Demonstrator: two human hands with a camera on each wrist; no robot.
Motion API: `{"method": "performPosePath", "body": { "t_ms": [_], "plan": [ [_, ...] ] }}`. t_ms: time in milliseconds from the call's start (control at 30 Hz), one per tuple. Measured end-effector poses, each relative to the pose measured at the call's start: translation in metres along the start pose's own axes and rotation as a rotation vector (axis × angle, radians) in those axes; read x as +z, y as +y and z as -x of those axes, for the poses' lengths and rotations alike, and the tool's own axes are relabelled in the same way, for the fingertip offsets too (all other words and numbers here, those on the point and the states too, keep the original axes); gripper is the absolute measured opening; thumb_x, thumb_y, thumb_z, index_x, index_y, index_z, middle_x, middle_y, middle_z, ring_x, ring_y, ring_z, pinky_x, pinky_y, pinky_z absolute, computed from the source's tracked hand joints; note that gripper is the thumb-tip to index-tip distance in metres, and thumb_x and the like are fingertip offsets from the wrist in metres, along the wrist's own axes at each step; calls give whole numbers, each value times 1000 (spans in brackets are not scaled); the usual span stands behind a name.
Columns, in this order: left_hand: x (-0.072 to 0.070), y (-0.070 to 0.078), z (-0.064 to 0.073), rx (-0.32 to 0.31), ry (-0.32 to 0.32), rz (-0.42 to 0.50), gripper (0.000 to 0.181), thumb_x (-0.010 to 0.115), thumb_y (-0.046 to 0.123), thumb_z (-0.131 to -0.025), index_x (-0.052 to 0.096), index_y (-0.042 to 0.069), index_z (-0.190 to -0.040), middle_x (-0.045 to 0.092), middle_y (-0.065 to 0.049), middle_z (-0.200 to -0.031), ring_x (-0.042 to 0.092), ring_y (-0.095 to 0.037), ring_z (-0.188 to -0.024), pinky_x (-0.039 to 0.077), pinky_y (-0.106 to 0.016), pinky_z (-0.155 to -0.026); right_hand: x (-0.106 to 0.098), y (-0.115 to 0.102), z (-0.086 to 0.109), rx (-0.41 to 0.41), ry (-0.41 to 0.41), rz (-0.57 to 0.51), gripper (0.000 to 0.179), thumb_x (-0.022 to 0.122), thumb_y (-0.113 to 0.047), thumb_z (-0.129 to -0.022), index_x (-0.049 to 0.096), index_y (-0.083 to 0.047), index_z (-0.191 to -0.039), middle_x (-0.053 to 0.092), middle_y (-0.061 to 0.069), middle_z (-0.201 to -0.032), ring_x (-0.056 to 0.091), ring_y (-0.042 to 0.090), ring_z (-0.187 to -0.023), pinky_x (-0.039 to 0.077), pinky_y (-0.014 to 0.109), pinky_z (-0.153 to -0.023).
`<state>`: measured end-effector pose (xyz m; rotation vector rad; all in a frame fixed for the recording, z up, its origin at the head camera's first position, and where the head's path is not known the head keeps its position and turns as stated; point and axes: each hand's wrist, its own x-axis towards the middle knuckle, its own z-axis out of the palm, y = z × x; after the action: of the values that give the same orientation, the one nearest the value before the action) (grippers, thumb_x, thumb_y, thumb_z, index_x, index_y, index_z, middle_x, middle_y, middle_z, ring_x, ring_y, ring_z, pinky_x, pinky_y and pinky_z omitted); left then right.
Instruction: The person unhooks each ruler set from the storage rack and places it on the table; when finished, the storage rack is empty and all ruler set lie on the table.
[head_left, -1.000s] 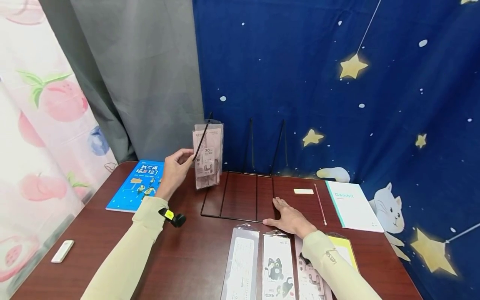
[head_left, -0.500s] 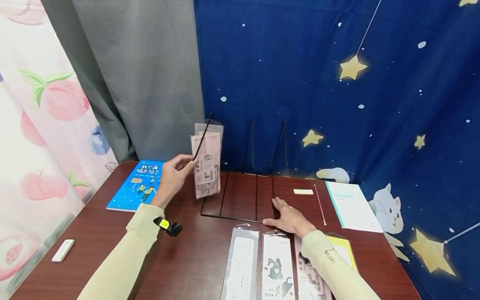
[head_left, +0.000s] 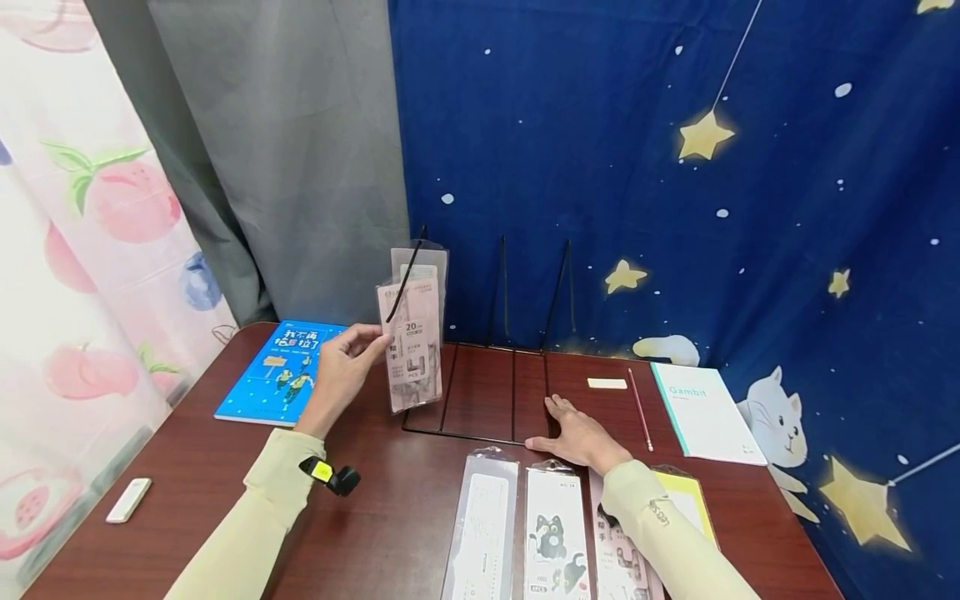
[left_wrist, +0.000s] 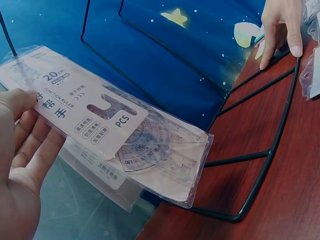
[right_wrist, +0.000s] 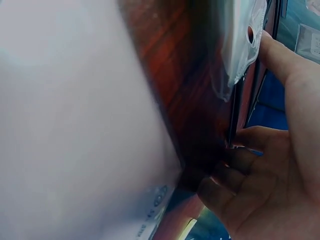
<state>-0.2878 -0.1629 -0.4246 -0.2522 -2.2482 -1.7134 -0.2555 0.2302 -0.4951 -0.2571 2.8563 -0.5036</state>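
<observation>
My left hand (head_left: 347,367) pinches the left edge of a pink ruler set pack (left_wrist: 90,100), thumb in front and fingers behind. The pack hangs slightly tilted at the left hook (head_left: 405,279) of a black wire rack (head_left: 480,438); the hook's rod crosses its upper front. How the pack's hole sits on the rod is unclear. Behind it hangs another clear-sleeved pack (head_left: 431,258), partly covered. My right hand (head_left: 577,435) rests on the front right corner of the rack's base, thumb on the front bar and fingers along the side bar.
In front of the rack lie a clear-sleeved pack (head_left: 480,533), a cat-print pack (head_left: 553,533), another pink pack (head_left: 617,554) and a yellow one (head_left: 693,500). A pencil (head_left: 640,408), eraser (head_left: 607,383) and white notebook (head_left: 705,412) lie right; a blue book (head_left: 270,375) and white object (head_left: 128,501) left.
My left hand has moved the pink ruler set pack down and toward me along the hook, exposing more of the pack behind. The right hand has stayed on the rack's base.
</observation>
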Motion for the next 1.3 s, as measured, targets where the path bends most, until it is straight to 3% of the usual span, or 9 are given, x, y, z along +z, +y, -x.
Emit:
{"method": "performPosePath", "body": {
  "t_ms": [133,300,467,633,867,1100,1300],
  "plan": [
    [-1,-9,2,7,10,-18,35,71,35,-100,72,6,-119,74,-15,-117,67,9,-91,56,-12,-81,-2,-1,0,3,-5,22,101,72,-64,-88,35,-5,-161,29,18,-170,32,41,-155,33,57,-123],
    [-2,-6,8,10,4,29,38,72,37,-98,73,5,-118,72,-14,-115,70,4,-92,57,-14,-81,-4,-1,-1,-7,-2,35,100,73,-63,-88,37,-3,-160,31,21,-168,35,45,-153,35,58,-121],
    [-3,-2,13,-6,-1,40,38,73,37,-98,73,6,-118,71,0,-112,69,3,-94,55,-13,-82,-5,-1,-3,-2,-9,22,101,74,-63,-88,37,-3,-160,30,21,-168,34,46,-153,35,59,-121],
    [-5,0,19,-23,-16,50,39,73,39,-98,73,6,-118,73,3,-109,69,0,-95,54,-13,-84,-7,-2,-5,3,-17,31,102,74,-63,-87,37,-3,-160,31,20,-168,35,46,-152,35,58,-121],
    [-6,2,31,-15,-1,70,29,72,26,-99,72,1,-114,70,19,-96,68,-2,-87,54,-13,-80,-6,-3,-6,-5,-15,23,102,74,-63,-87,37,-3,-160,30,21,-168,35,47,-152,34,59,-122],
    [-9,4,45,-33,-1,37,33,73,35,-98,73,5,-113,72,15,-97,68,-6,-87,55,-15,-78,-5,-2,-6,9,-24,31,102,73,-64,-87,36,-3,-160,29,21,-169,34,47,-152,33,59,-122],
    [-12,4,56,-20,-3,48,27,74,27,-98,72,2,-110,72,16,-95,68,-4,-85,56,-16,-78,-6,-4,-5,7,-29,27,101,73,-63,-88,36,-3,-160,29,21,-169,33,47,-153,33,59,-123]
  ]
}}
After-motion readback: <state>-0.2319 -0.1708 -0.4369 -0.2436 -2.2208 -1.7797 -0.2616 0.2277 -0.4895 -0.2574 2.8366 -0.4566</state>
